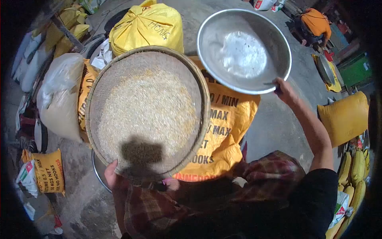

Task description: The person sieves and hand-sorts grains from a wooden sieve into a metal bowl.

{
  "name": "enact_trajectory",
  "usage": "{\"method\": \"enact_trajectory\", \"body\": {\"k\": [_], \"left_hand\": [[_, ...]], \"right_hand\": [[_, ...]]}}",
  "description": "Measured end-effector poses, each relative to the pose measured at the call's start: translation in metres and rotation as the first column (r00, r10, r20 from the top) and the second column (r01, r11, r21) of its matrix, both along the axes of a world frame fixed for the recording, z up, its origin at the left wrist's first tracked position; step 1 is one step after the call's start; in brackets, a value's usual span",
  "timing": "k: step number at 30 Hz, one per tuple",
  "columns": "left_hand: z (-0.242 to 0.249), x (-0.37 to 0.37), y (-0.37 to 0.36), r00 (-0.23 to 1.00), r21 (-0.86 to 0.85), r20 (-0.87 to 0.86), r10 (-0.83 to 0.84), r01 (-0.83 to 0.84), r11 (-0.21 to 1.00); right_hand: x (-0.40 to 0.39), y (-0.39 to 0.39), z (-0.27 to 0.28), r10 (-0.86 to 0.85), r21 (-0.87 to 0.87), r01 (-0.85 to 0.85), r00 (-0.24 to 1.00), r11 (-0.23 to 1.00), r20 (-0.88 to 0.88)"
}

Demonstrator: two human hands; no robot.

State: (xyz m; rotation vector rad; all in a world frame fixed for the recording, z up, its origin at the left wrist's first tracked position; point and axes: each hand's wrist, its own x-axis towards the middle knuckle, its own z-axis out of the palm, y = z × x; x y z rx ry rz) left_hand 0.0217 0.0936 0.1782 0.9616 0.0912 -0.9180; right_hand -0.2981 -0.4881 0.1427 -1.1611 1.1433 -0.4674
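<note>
My left hand (112,174) grips the near-left rim of a round woven winnowing tray (207,104). Pale grain (149,105), whitish with yellow patches, is spread across the tray, and a dark shadow falls over its near part. Out to the right, my right hand (285,91) is closed on the near rim of a wide metal basin (215,51). The basin is tilted so that its shiny inside faces me, and only small dark specks show in it. An orange printed sack (223,139) lies flat below the tray and basin.
A tied yellow sack (147,30) stands beyond the tray. A plastic-covered full sack (59,95) is to the left, above a smaller orange sack (49,171). Another metal basin's rim (97,171) shows under the tray. At far right, a person in orange (316,24) bends down near a yellow sack (343,118).
</note>
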Motion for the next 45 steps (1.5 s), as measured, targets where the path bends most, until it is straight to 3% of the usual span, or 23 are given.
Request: {"method": "enact_trajectory", "body": {"k": [2, 3, 5, 7, 9, 11, 12, 13, 16, 18, 20, 22, 23, 25, 27, 28, 32, 37, 39, 40, 41, 43, 45], "left_hand": [[-0.003, 0.001, 0.004, 0.999, -0.053, -0.028, -0.023, 0.021, 0.998], [-0.006, -0.001, 0.005, 0.997, -0.102, -0.07, 0.033, -0.04, 0.994], [-0.012, -0.004, 0.004, 0.991, -0.144, -0.104, 0.09, -0.104, 0.984], [-0.007, -0.019, -0.003, 0.959, -0.076, 0.156, 0.235, -0.225, 0.971], [0.008, -0.027, -0.01, 0.961, -0.071, 0.142, 0.238, -0.23, 0.971], [0.012, -0.028, -0.012, 0.968, 0.018, 0.135, 0.213, -0.217, 0.976], [0.016, -0.037, -0.018, 0.979, 0.063, 0.063, 0.196, -0.2, 0.978], [0.015, -0.046, -0.024, 0.978, 0.067, 0.065, 0.196, -0.2, 0.978], [-0.004, -0.054, -0.026, 0.99, 0.232, 0.042, 0.133, -0.139, 0.963], [-0.062, -0.04, -0.013, 0.912, -0.038, -0.333, -0.239, 0.24, 0.97], [-0.073, -0.052, -0.03, 0.915, -0.017, -0.334, -0.227, 0.235, 0.972], [-0.089, -0.055, -0.048, 0.921, -0.001, -0.329, -0.211, 0.223, 0.975], [-0.103, -0.053, -0.055, 0.911, 0.04, -0.332, -0.246, 0.275, 0.961], [-0.125, -0.054, -0.063, 0.899, 0.082, -0.344, -0.272, 0.317, 0.945], [-0.137, -0.063, -0.069, 0.83, -0.177, -0.428, -0.357, 0.311, 0.934], [-0.14, -0.069, -0.073, 0.921, -0.184, -0.144, -0.363, 0.335, 0.924], [-0.141, -0.071, -0.084, 0.871, -0.155, -0.313, -0.379, 0.347, 0.925], [-0.113, -0.068, -0.087, 0.862, -0.026, -0.345, -0.372, 0.388, 0.921], [-0.085, -0.062, -0.091, 0.765, 0.431, -0.376, -0.523, 0.644, 0.632], [-0.094, -0.057, -0.089, 0.749, 0.644, -0.352, -0.562, 0.629, 0.435], [-0.099, -0.051, -0.085, 0.757, 0.654, -0.35, -0.552, 0.619, 0.434], [-0.094, -0.041, -0.08, 0.561, 0.573, -0.392, -0.729, 0.769, 0.283], [-0.098, -0.043, -0.077, 0.601, 0.612, -0.379, -0.704, 0.733, 0.297]], "right_hand": [[-0.036, 0.026, -0.01, 0.245, -0.385, -0.315, 0.944, 0.867, -0.22], [-0.023, 0.067, 0.021, -0.029, -0.09, 0.021, 0.996, 0.996, -0.086], [-0.035, 0.099, 0.019, 0.06, -0.035, -0.064, 0.991, 0.997, -0.118], [-0.046, 0.126, 0.006, 0.147, -0.03, -0.151, 0.983, 0.988, -0.107], [-0.03, 0.161, 0.0, 0.125, 0.056, -0.119, 0.986, 0.991, -0.109], [-0.019, 0.17, -0.039, 0.226, 0.103, -0.214, 0.966, 0.971, -0.122], [-0.006, 0.185, -0.024, 0.274, 0.143, -0.25, 0.944, 0.958, -0.186], [-0.001, 0.184, -0.057, 0.274, 0.146, -0.258, 0.955, 0.955, -0.109], [0.009, 0.186, -0.079, 0.314, 0.15, -0.292, 0.937, 0.945, -0.154], [0.015, 0.192, -0.059, 0.484, 0.015, -0.501, 0.828, 0.865, -0.283], [0.017, 0.193, -0.07, 0.453, -0.072, -0.525, 0.79, 0.848, -0.414], [0.015, 0.187, -0.086, 0.376, -0.3, -0.653, 0.687, 0.696, -0.622], [0.014, 0.182, -0.09, 0.376, -0.299, -0.657, 0.682, 0.692, -0.627], [0.015, 0.182, -0.071, 0.11, -0.571, -0.535, 0.783, 0.622, -0.613], [0.012, 0.181, -0.057, 0.138, -0.518, -0.564, 0.751, 0.643, -0.646], [0.01, 0.18, -0.06, 0.166, -0.512, -0.513, 0.799, 0.689, -0.578], [0.008, 0.173, -0.088, 0.178, -0.485, -0.453, 0.841, 0.748, -0.511], [0.019, 0.178, -0.071, 0.171, -0.511, -0.547, 0.776, 0.663, -0.607], [0.021, 0.173, -0.074, 0.183, -0.49, -0.603, 0.728, 0.63, -0.661], [0.023, 0.17, -0.075, 0.207, -0.493, -0.654, 0.699, 0.574, -0.685], [0.025, 0.17, -0.075, 0.227, -0.496, -0.698, 0.671, 0.517, -0.706], [0.029, 0.174, -0.073, 0.212, -0.508, -0.708, 0.663, 0.491, -0.718], [0.032, 0.177, -0.07, 0.187, -0.524, -0.711, 0.66, 0.469, -0.728]]}}
